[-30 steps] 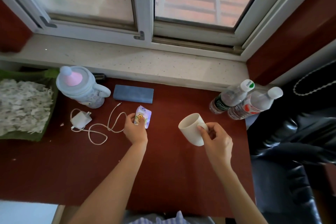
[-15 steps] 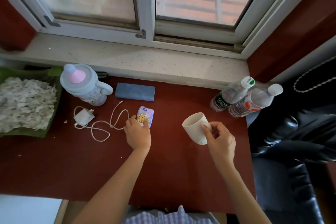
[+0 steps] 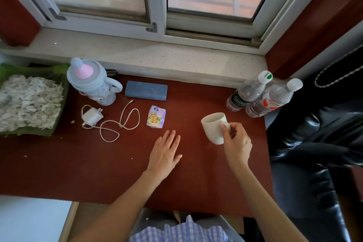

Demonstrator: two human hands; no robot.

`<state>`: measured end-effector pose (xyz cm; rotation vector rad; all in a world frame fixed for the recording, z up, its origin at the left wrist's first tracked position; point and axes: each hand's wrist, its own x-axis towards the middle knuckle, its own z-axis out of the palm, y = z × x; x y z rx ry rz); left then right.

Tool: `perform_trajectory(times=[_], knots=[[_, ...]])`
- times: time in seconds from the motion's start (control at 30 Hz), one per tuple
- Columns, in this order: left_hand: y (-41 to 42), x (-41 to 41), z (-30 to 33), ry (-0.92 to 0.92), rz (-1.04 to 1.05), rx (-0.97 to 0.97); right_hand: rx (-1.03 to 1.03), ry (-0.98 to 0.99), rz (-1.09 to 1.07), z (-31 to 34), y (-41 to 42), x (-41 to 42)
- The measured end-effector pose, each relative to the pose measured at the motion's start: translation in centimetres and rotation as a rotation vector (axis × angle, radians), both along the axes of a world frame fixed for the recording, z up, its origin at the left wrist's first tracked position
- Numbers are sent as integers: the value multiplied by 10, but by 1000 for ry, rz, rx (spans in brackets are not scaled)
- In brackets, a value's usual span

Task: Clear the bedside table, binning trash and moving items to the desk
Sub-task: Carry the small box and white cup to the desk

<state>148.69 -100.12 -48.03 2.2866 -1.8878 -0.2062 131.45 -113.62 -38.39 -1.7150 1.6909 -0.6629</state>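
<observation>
Beneath a window with a pale speckled sill, a dark red desk top [image 3: 59,173] carries the scene. On its right side the right hand [image 3: 236,143] pinches the handle of a cream mug [image 3: 213,126], which is tilted with its mouth toward the upper left. The left hand [image 3: 165,155] lies flat and empty, fingers spread, just below a small tissue packet [image 3: 156,117] and apart from it. Left of the packet lies a white charger [image 3: 92,117] with its looped cable; behind it lie a blue power bank [image 3: 146,90] and a pastel lidded cup [image 3: 92,82]. Two water bottles [image 3: 261,94] lean together at the desk's right edge. A green tray of white shreds [image 3: 27,100] fills the far left.
</observation>
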Motion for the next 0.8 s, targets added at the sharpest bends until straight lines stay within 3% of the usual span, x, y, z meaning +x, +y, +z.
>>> perform_trajectory(times=[0.3, 0.53, 0.8], knots=[[-4, 4, -8, -66, -64, 59, -66, 42, 22, -16, -32, 7], [-5, 6, -7, -51, -77, 72, -52, -68, -97, -34, -57, 32], [-3, 5, -11, -68, -78, 18, 21, -209, -93, -45, -47, 33]])
